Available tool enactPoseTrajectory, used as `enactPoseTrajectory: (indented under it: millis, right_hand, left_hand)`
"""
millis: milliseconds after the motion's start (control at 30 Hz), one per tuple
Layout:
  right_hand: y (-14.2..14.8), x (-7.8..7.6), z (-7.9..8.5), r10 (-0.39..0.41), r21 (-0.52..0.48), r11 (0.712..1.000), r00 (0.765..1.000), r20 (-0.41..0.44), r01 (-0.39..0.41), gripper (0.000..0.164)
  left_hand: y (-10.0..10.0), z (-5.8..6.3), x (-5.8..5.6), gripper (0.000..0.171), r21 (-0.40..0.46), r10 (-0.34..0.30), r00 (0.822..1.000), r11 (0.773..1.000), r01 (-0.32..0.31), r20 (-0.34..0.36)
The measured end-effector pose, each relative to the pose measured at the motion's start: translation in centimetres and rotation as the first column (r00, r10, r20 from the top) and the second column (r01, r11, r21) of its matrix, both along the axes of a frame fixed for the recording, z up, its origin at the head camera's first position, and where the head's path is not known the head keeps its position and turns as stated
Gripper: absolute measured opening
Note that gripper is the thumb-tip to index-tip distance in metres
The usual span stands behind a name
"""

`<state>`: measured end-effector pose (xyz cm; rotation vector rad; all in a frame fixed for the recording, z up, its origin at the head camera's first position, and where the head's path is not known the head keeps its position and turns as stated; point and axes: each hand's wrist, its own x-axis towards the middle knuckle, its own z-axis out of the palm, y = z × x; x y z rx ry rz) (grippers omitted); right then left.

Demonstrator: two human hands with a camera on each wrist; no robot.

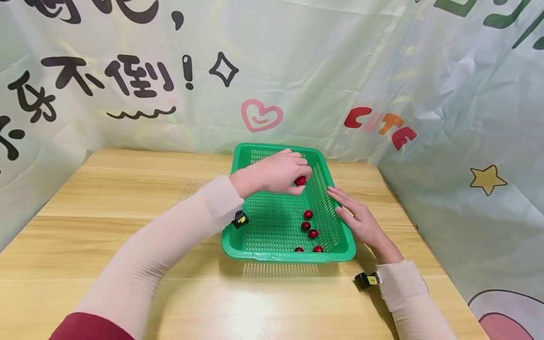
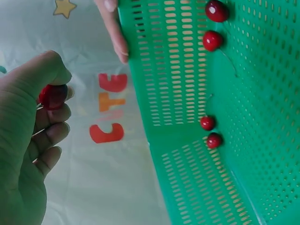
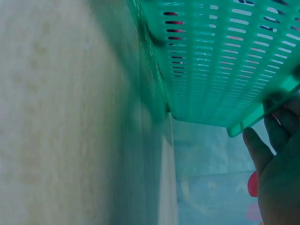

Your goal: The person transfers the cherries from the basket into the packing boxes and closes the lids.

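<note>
My left hand (image 1: 282, 172) pinches a dark red cherry (image 2: 53, 97) between thumb and fingers, above the far part of a green perforated basket (image 1: 289, 257). Loose cherries (image 1: 308, 214) lie in the basket along its right side and near corner; the left wrist view shows thin stems on some. On the basket's right rim rests my right hand (image 1: 361, 219), its fingers fairly straight. The right wrist view catches that hand's fingers (image 3: 276, 131) at the rim, outside the slotted wall, with bits of red showing through the slots.
The basket stands on a light wooden table (image 1: 191, 293). Behind my left forearm, a clear plastic container (image 1: 193, 186) partly shows. Printed cloth (image 1: 314, 71) hangs along the back and sides of the table.
</note>
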<state>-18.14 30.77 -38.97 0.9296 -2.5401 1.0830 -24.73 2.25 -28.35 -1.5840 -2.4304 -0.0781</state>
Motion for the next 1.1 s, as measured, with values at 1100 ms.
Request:
enactPoseTrajectory:
  millis: [1100]
  right_hand:
    - [-0.1, 0.2, -0.2, -0.002, -0.019, 1.000, 1.000, 0.014, 0.002, 0.046]
  left_hand:
    - [-7.1, 1.5, 2.4, 0.005, 0.241, 0.021, 0.983, 0.970, 0.023, -0.180]
